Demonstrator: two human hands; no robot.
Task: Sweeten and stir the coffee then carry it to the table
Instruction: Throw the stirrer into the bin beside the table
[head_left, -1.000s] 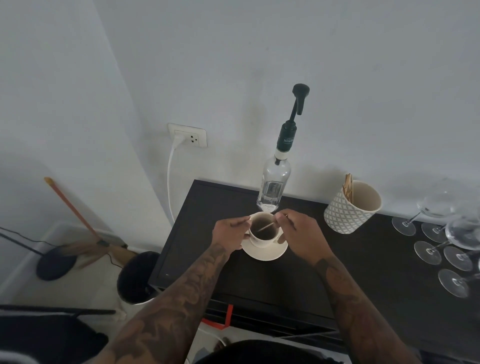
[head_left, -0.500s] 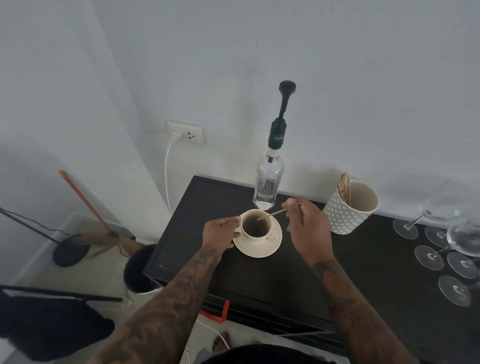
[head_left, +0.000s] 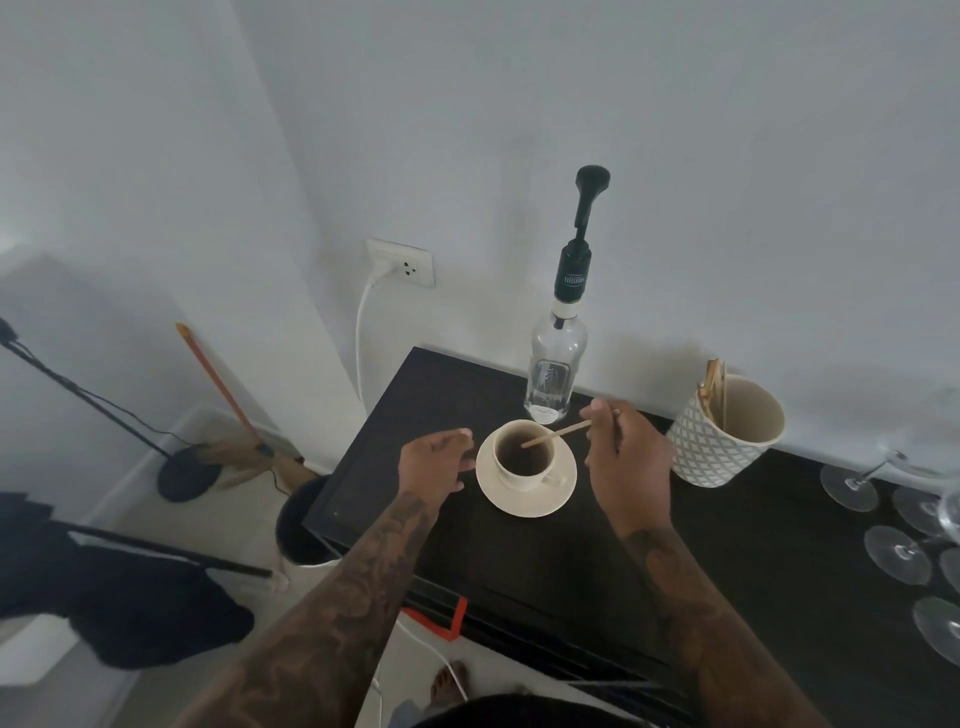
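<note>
Item: coffee cup (head_left: 523, 457), cream, seated on its saucer (head_left: 524, 491) on the dark table (head_left: 571, 571), placed between the two hands. Change noted against half a second earlier: the left hand (head_left: 434, 462), then held against the cup's side, is now drawn slightly off, fingers spread loosely and nothing held, just beside the saucer rim; contact with the rim cannot be confirmed. The wooden stirrer (head_left: 556, 434) is still pinched in the right hand (head_left: 626, 457) between thumb and forefinger, the remaining fingers curled, its far tip resting inside the cup on or near the coffee. Stirring is judged to be finishing or finished, the carry not yet begun. Pose: both forearms are extended forward from the body, the right wrist raised above and just right of the cup, the left palm turned inward. Beyond the right hand: a pump bottle (head_left: 556, 369); further right, a patterned cup of stirrers (head_left: 724, 431).
</note>
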